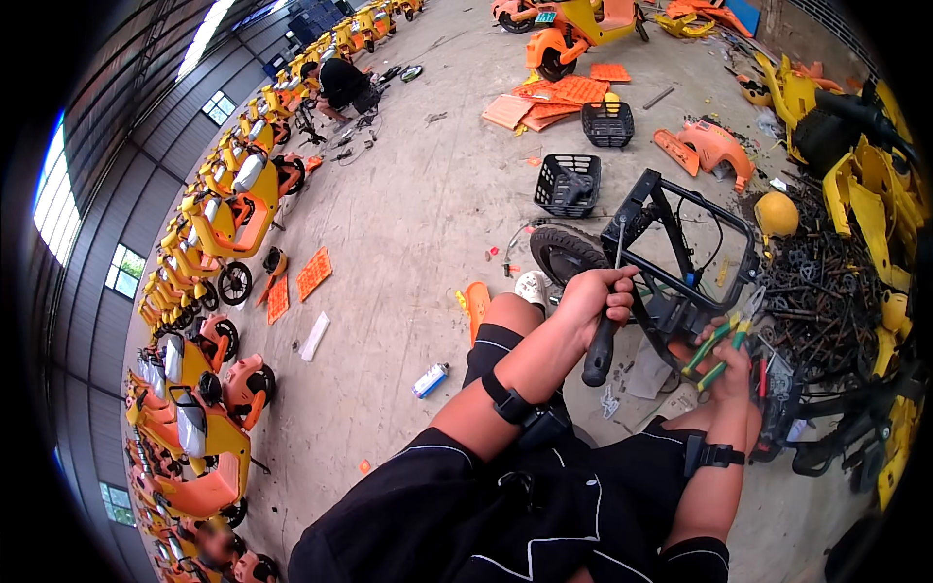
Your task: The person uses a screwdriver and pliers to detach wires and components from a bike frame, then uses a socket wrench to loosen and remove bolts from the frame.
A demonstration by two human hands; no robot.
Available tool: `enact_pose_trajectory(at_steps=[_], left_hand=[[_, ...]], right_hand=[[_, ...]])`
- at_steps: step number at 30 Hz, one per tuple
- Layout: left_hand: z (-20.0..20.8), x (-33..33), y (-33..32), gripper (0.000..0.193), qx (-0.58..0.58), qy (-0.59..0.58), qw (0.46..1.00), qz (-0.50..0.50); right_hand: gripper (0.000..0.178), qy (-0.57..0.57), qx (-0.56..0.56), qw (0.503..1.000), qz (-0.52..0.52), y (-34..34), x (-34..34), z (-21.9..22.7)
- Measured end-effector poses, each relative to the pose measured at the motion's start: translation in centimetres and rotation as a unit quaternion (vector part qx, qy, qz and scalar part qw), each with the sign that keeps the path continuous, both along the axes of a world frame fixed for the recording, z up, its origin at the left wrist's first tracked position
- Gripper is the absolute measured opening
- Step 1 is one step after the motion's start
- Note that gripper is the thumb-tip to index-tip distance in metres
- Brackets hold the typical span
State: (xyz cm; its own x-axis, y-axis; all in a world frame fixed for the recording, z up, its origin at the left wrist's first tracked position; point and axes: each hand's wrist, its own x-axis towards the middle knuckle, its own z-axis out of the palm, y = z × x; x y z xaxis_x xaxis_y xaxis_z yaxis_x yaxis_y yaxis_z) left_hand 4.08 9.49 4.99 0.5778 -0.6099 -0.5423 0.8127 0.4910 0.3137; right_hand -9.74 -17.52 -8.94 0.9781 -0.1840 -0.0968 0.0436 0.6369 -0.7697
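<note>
My left hand (601,303) is closed around a screwdriver. Its black handle (599,356) sticks out below the fist, and the thin metal shaft (620,243) points up to the rim of a black scooter frame (634,229). Whether the tip touches the frame I cannot tell. Lower right, my right hand (731,377) grips pliers with green and yellow handles (717,352), their metal jaws (752,303) pointing up beside the frame. A black tyre (564,255) is at the frame's left side, near my white shoe (531,288).
Dark metal parts (812,291) are heaped to the right, beside yellow panels (875,199). Black baskets (568,185) and orange panels (564,95) lie beyond the frame. A spray can (430,380) lies on the floor. Yellow scooters (219,214) line the left; another person (342,84) crouches far off.
</note>
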Motion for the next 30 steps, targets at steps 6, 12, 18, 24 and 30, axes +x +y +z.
enact_pose_trajectory(at_steps=[6, 12, 18, 24, 30], left_hand=[[-0.1, 0.1, -0.5, 0.021, 0.001, 0.005, 1.000, 0.004], [0.2, 0.5, -0.1, 0.018, -0.005, 0.015, 1.000, 0.000], [-2.0, 1.5, -0.3, 0.014, -0.032, -0.019, 0.999, -0.018], [-1.7, 0.8, -0.5, 0.021, -0.035, -0.011, 0.999, -0.009], [-1.3, 1.0, -0.5, 0.016, -0.044, -0.001, 0.999, -0.021]], right_hand=[[0.056, -0.008, 0.028, 0.999, -0.022, -0.4, -0.8, -0.2], [0.077, -0.025, 0.057, 0.995, -0.073, 0.5, -3.7, 3.8], [0.082, -0.091, -0.173, 0.981, -0.013, 7.1, -7.0, 13.6], [0.055, -0.039, -0.479, 0.877, -0.007, 14.1, -9.2, 12.1], [0.066, -0.370, -0.471, 0.800, -0.030, 18.4, -11.0, 14.0]])
